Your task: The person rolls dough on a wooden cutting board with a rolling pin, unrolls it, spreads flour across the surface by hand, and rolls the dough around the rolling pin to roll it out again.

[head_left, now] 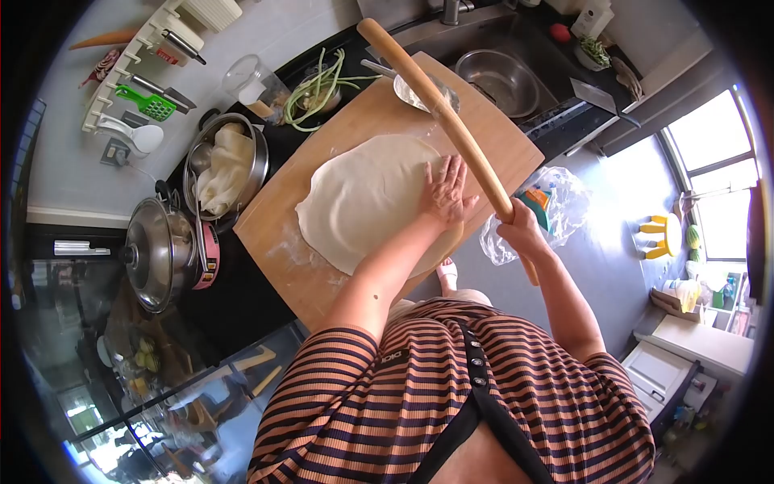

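Observation:
A large, thin round sheet of dough (363,198) lies on a wooden board (270,230), with a few soft wrinkles in its surface. My left hand (443,192) rests flat on the dough's right part, fingers stretched out. Wrapped around a long wooden rolling pin (439,105) near its lower end is my right hand (524,230). The pin is raised and slants across the board's right side, its far end over the back. A bowl with white flour (446,95) stands at the board's far edge, partly behind the pin. Loose flour dusts the wood left of the dough.
Left of the board stand a steel pot holding pale cloth (226,173) and a lidded pot (153,254). Long green beans (322,89) lie behind it. A metal basin (500,81) sits in the sink. A clear plastic bag (568,198) is beside my right hand.

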Demonstrator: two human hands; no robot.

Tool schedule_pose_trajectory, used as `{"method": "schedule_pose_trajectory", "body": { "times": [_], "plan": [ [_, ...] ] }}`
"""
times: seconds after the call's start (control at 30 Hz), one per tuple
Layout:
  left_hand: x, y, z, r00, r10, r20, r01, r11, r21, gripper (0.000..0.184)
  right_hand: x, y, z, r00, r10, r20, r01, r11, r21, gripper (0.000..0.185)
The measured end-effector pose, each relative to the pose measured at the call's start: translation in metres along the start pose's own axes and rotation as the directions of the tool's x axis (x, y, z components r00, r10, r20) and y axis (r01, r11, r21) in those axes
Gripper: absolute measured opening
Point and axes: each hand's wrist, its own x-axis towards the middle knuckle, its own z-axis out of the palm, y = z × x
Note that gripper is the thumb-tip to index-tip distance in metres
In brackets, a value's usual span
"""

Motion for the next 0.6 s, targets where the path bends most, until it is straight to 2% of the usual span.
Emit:
{"method": "schedule_pose_trajectory", "body": {
  "times": [0.1, 0.13, 0.23, 0.3, 0.33, 0.43, 0.6],
  "plan": [
    [0.005, -0.017, 0.007, 0.998, 0.020, -0.064, -0.031, 0.984, -0.177, 0.075, 0.006, 0.004, -0.004, 1.000, -0.018, -0.016, 0.017, 0.999, -0.042, 0.034],
    [-0.002, -0.027, -0.003, 0.991, -0.012, -0.132, -0.006, 0.991, -0.137, 0.073, 0.008, 0.007, -0.003, 0.999, -0.040, -0.022, 0.039, 0.999, -0.032, 0.035],
    [-0.034, -0.079, -0.021, 0.956, -0.258, -0.138, 0.258, 0.966, -0.013, 0.068, 0.014, 0.011, -0.002, 0.998, -0.063, 0.006, 0.063, 0.996, -0.065, 0.035],
    [-0.067, -0.118, -0.034, 0.887, -0.439, -0.142, 0.448, 0.894, 0.034, 0.069, 0.015, 0.010, 0.001, 0.997, -0.079, 0.023, 0.081, 0.994, -0.070, 0.036],
    [-0.082, -0.130, -0.049, 0.813, -0.573, -0.104, 0.572, 0.819, -0.043, 0.070, 0.018, 0.009, 0.003, 0.996, -0.082, 0.029, 0.084, 0.993, -0.087, 0.036],
    [-0.120, -0.164, -0.054, 0.794, -0.595, -0.126, 0.608, 0.786, 0.115, 0.071, 0.024, 0.003, 0.007, 0.995, -0.080, 0.066, 0.087, 0.990, -0.111, 0.036],
    [-0.146, -0.153, -0.050, 0.737, -0.661, -0.143, 0.675, 0.732, 0.093, 0.072, 0.030, -0.006, 0.009, 0.991, -0.122, 0.051, 0.128, 0.979, -0.160, 0.036]
  ]
}}
